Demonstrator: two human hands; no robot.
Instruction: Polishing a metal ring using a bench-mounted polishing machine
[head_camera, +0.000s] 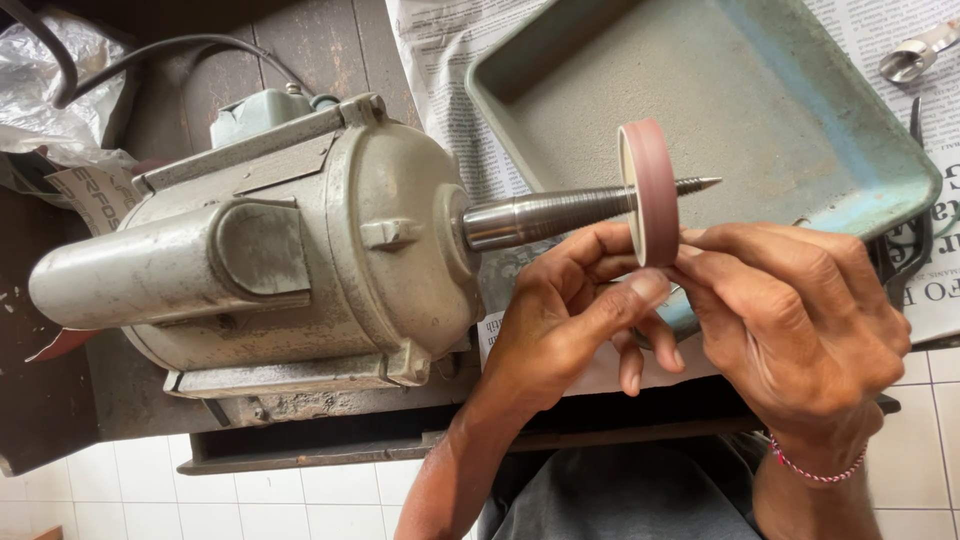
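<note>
A grey electric motor (260, 250) lies on a dark wooden bench, its tapered threaded spindle (560, 212) pointing right. A pinkish-brown polishing wheel (650, 185) sits on the spindle near its tip. My left hand (570, 310) is below the spindle, its thumb and fingers pressed to the wheel's lower rim. My right hand (800, 320) meets it from the right, fingertips closed together at the same lower rim; what they pinch is hidden. A pink and white thread band circles my right wrist.
A worn blue-green metal tray (860, 150) rests on newspaper (440, 60) behind the spindle. A shiny metal tool (915, 55) lies at top right, crumpled plastic (50, 80) at top left. A black cable (180, 45) runs to the motor. White floor tiles show below the bench.
</note>
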